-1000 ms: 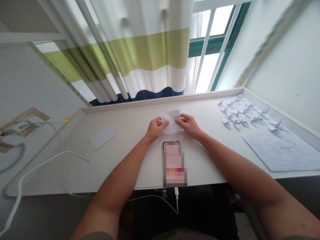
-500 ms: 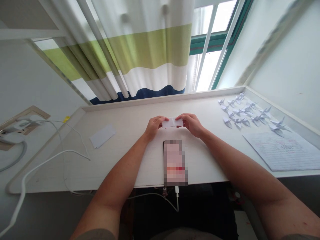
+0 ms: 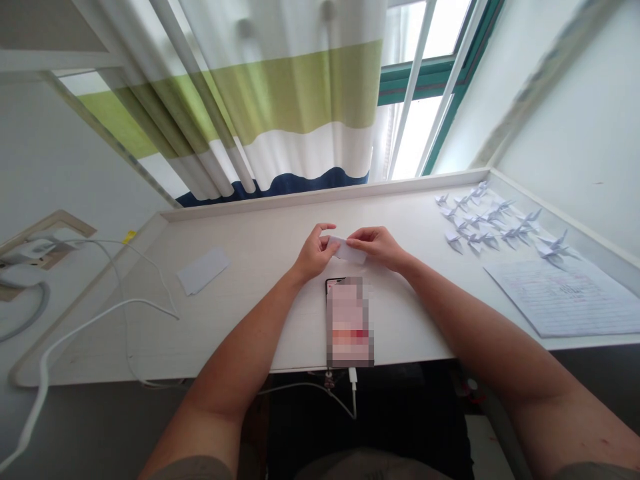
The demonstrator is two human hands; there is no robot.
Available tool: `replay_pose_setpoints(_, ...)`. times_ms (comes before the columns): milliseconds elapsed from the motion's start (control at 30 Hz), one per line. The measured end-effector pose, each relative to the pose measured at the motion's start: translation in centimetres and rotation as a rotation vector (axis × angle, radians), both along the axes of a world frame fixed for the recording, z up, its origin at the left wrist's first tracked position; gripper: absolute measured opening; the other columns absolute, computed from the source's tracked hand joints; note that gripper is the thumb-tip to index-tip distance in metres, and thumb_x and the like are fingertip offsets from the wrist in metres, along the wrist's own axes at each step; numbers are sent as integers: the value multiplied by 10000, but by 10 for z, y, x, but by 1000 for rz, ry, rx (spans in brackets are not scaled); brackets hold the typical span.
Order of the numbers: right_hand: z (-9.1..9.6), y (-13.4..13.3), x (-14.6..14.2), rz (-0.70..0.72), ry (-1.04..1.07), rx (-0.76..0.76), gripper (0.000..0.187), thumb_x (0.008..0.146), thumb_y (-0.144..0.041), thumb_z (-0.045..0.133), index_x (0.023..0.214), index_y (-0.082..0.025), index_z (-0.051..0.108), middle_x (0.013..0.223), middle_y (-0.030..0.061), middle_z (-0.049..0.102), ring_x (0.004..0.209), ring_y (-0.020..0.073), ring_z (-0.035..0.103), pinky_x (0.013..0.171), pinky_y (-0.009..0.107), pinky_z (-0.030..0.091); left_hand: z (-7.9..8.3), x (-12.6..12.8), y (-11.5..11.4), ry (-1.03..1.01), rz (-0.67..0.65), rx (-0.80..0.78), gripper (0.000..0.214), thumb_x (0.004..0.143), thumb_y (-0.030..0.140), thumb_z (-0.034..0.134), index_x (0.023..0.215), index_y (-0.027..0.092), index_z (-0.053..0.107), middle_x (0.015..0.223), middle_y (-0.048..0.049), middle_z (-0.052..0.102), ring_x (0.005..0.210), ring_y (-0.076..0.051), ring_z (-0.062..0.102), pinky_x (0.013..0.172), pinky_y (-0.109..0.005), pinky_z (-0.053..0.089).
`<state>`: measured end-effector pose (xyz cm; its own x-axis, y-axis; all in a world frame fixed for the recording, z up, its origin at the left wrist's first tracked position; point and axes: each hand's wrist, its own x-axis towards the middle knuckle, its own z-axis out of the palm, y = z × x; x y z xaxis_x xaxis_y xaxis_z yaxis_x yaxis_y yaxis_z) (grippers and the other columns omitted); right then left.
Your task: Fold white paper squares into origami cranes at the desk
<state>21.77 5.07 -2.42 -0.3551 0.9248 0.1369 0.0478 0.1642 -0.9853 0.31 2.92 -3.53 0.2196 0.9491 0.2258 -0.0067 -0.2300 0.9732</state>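
A small folded piece of white paper (image 3: pixel 353 252) is held up above the desk, tilted down to the right. My left hand (image 3: pixel 317 253) pinches its left end between thumb and fingers, with the index finger raised off it. At the upper right, my right hand (image 3: pixel 376 245) grips the paper with thumb and fingertips. Just below the hands lies a phone (image 3: pixel 349 323), its screen blurred and a white charging cable (image 3: pixel 353 387) plugged into its lower end.
Several folded paper cranes (image 3: pixel 493 217) stand at the back right of the white desk (image 3: pixel 260 247). In front of them lies a lined, written sheet (image 3: pixel 570 300). White paper slips (image 3: pixel 204 270) rest at left, near loose white cables (image 3: pixel 100 313). A curtain (image 3: pixel 300 93) hangs behind.
The paper has turned from level to tilted, its right end lower. My left index finger has lifted away, and my right hand has shifted its grip along the upper edge.
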Motion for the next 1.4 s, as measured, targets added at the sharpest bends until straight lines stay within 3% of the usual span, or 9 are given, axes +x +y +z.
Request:
replay_pose_setpoints(200,-5,1,-10,-153,168,-11,515,705,-659,901,824,-181,752,800,55,753,715,165,619,646,314,476,2,4,1,-2,46,-30,475,804,558,878,981,148,716,798,-58,772,739,-176,721,678,-289,473)
replay_pose_setpoints(433,-5,-1,-7,-58,102,-62,469,751,-625,873,791,-180,732,733,28,695,664,144,555,620,302,419,4,2,0,74,84,-8,512,831,663,809,744,167,717,746,-79,766,680,-164,650,690,-320,513)
replay_pose_setpoints(667,-3,-2,-7,-42,99,-36,570,695,-722,892,767,-169,772,734,51,719,675,156,574,634,311,444,8,2,-1,77,107,-4,526,852,674,775,709,173,705,714,-68,744,658,-155,630,691,-316,519)
replay_pose_setpoints(833,-4,-2,-11,-74,143,-10,615,656,-763,900,774,-174,772,752,59,739,684,160,591,644,315,470,11,3,-3,70,89,-16,471,782,614,855,708,173,707,702,-51,732,669,-156,641,682,-304,522)
replay_pose_setpoints(1400,0,-4,-11,-71,199,55,575,728,-751,874,758,-191,747,728,36,707,679,161,593,653,330,514,6,6,-5,78,29,23,408,812,530,856,696,180,680,682,-44,734,643,-150,648,682,-306,526)
